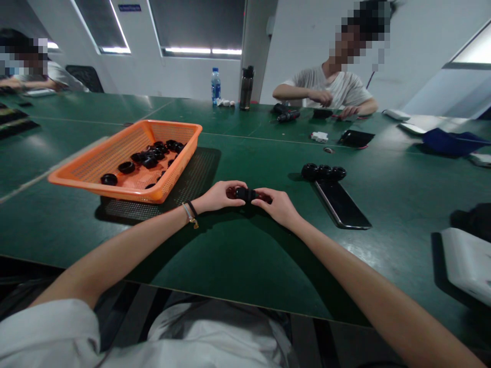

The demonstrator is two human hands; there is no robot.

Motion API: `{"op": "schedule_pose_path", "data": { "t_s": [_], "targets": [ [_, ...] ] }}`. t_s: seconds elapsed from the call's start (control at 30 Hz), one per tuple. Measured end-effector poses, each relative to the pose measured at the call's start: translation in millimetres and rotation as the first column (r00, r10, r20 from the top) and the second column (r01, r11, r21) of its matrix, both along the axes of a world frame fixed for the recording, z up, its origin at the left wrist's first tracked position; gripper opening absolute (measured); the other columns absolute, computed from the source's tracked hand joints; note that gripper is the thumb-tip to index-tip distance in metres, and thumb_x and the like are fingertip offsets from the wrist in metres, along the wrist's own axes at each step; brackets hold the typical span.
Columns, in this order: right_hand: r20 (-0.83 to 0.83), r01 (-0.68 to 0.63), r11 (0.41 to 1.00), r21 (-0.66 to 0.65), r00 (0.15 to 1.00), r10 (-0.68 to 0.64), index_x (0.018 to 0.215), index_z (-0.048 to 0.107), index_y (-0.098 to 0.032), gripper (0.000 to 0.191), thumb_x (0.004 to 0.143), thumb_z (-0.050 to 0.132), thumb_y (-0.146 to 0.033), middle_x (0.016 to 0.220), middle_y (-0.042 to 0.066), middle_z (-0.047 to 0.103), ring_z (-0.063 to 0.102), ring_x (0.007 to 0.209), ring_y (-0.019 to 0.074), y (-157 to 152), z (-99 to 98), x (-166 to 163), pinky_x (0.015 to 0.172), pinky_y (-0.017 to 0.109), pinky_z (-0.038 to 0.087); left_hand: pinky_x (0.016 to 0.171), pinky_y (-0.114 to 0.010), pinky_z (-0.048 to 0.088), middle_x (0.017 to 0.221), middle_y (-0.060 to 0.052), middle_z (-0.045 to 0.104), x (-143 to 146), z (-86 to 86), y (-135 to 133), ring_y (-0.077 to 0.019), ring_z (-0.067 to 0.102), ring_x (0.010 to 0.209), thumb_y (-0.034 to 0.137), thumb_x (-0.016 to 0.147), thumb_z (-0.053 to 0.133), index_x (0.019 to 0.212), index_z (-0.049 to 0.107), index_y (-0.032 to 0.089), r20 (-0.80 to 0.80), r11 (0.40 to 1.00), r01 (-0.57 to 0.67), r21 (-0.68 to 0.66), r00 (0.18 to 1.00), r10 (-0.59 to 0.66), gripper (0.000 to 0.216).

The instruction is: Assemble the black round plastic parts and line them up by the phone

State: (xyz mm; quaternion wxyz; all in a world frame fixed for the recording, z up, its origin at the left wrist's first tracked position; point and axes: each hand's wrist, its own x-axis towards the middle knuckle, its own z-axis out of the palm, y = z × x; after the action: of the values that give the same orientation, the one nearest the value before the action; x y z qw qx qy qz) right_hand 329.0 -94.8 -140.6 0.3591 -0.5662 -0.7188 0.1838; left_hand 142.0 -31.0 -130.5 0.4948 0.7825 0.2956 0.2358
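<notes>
Between my two hands, just above the green table (215, 245), is a small black rounded part (245, 194); its exact kind I cannot make out. My left hand (220, 196) is closed on its left end, thumb below and fingers above. On the right end, my right hand (279, 203) pinches it the same way. Left of my hands stands an orange perforated basket (103, 193) with several black ring-like and rounded parts (149, 159) in it. To the right, a row of black rounded parts (324, 172) lies at the top end of a dark smartphone (342, 204).
A white box-like object (466, 258) sits at the right edge. Across the table a person (326, 89) handles small items near a black power tool (287, 115). A water bottle (216, 87) and a dark flask (246, 88) stand at the back. Another person (53, 74) sits far left.
</notes>
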Motion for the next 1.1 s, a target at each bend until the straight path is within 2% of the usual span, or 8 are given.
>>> {"op": "schedule_pose_path", "data": {
  "t_s": [0.13,0.3,0.47,1.1],
  "targets": [
    [-0.018,-0.013,1.0,-0.002,1.0,0.013,0.094,0.065,-0.018,0.022,0.072,0.063,-0.024,0.087,0.005,0.069,0.063,0.073,0.0174,-1.8,2.3,-1.3,0.067,0.031,0.05,0.073,-0.026,0.046,0.086,-0.002,0.061,0.1,0.0,1.1,-0.0121,0.057,0.075,0.025,0.061,0.069,0.102,0.057,0.013,0.004,1.0,0.002,-0.002,1.0,-0.002,0.045],
    [-0.069,-0.035,0.999,-0.037,0.997,0.032,0.105,0.058,-0.019,0.039,0.068,0.065,-0.016,0.084,0.003,0.068,0.064,0.077,0.0169,-4.8,4.7,-2.9,0.073,0.032,0.051,0.073,-0.025,0.046,0.085,-0.001,0.061,0.2,-1.2,2.6,-0.0122,0.057,0.075,0.027,0.061,0.069,0.102,0.057,0.013,0.002,1.0,0.0,0.005,1.0,0.0,0.045],
    [-0.073,-0.051,0.998,-0.043,0.996,0.048,0.097,0.059,-0.019,0.03,0.068,0.064,-0.014,0.08,0.001,0.068,0.064,0.076,0.0162,-5.0,6.0,-3.2,0.074,0.032,0.05,0.073,-0.025,0.045,0.087,-0.002,0.06,0.5,-0.6,2.1,-0.012,0.056,0.075,0.026,0.06,0.069,0.102,0.056,0.012,-0.004,1.0,0.007,0.014,1.0,-0.006,0.045],
    [-0.045,-0.022,0.999,-0.049,0.999,0.02,0.098,0.063,-0.018,0.029,0.07,0.065,-0.018,0.079,0.002,0.07,0.064,0.072,0.0164,-2.0,2.1,-1.6,0.071,0.031,0.05,0.074,-0.026,0.046,0.087,-0.002,0.061,0.4,-1.0,1.4,-0.0121,0.056,0.076,0.025,0.061,0.068,0.102,0.056,0.012,-0.003,1.0,0.005,0.022,1.0,-0.005,0.044]
  ]
}}
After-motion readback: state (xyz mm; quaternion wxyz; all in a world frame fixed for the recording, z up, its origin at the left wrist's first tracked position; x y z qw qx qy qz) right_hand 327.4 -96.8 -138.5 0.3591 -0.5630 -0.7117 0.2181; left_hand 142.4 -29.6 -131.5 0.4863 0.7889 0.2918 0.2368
